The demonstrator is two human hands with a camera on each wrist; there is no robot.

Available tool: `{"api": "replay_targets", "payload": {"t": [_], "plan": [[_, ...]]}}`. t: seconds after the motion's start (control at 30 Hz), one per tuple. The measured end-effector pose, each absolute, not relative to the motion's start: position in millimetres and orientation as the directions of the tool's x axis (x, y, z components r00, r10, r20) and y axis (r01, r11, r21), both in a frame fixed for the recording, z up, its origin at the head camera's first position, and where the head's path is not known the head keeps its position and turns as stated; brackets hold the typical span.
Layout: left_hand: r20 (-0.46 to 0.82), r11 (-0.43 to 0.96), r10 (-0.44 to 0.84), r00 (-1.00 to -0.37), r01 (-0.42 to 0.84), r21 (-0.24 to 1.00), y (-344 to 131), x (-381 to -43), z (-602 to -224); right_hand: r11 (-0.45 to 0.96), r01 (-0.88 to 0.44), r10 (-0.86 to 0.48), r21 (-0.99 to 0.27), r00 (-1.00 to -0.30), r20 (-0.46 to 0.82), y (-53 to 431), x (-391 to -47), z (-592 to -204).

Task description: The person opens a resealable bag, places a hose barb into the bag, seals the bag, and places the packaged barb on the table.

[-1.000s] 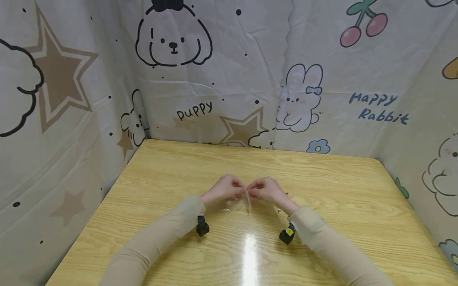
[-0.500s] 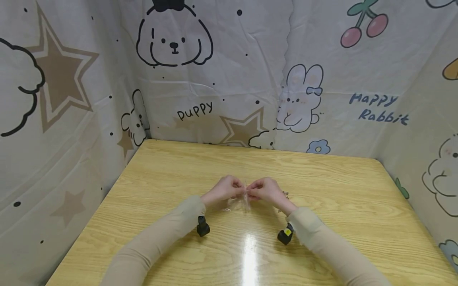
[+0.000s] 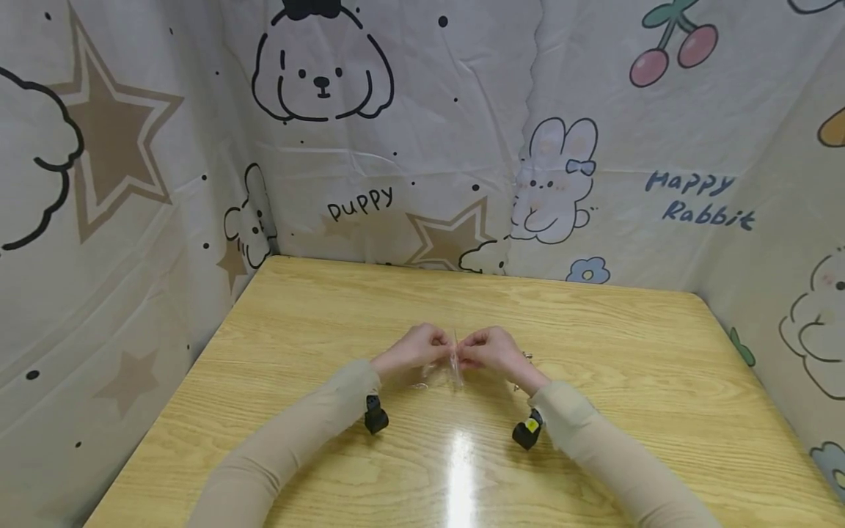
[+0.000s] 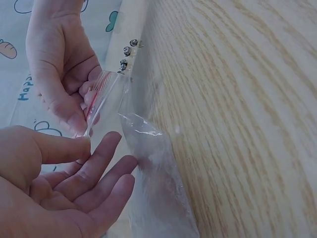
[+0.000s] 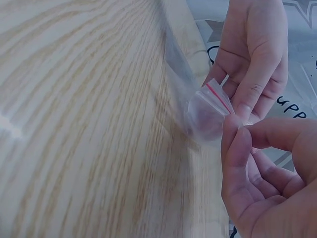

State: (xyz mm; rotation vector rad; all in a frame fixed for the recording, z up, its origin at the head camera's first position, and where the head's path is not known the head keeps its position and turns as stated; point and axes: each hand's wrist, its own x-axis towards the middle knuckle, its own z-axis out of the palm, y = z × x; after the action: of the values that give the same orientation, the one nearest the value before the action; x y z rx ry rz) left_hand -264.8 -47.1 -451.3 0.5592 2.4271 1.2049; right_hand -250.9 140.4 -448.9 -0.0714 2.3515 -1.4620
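A clear plastic zip-lock bag (image 3: pixel 456 372) hangs between the two hands near the middle of the table. My left hand (image 3: pixel 417 347) pinches its top edge between thumb and index finger, the other fingers spread loosely beside the film in the left wrist view. From the other side, my right hand (image 3: pixel 491 348) pinches the same edge, fingertips almost meeting the left ones. A red line (image 5: pixel 217 96) runs along the bag's mouth. The lower part of the bag (image 4: pixel 161 186) droops toward the tabletop. I see no contents clearly; whether the mouth is parted cannot be told.
Several small shiny metal pieces (image 4: pixel 127 51) lie on the wooden table (image 3: pixel 317 315), just beyond the right wrist; their kind is too small to tell. Printed cloth (image 3: pixel 396 147) surrounds the table at the back and sides. Black wrist cameras (image 3: pixel 376 416) hang under both forearms.
Both hands stay in nearly the same place. The bag's film has shifted between the fingertips, with a thin edge now standing above them.
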Motion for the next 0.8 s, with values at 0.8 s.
{"api": "replay_targets", "payload": {"t": [0.8], "plan": [[-0.193, 0.539, 0.529, -0.826, 0.151, 0.829, -51.1, -266.9, -448.0, 0.426, 0.149, -0.264, -0.892, -0.923, -0.280, 142.0, -254.4, -449.8]]}}
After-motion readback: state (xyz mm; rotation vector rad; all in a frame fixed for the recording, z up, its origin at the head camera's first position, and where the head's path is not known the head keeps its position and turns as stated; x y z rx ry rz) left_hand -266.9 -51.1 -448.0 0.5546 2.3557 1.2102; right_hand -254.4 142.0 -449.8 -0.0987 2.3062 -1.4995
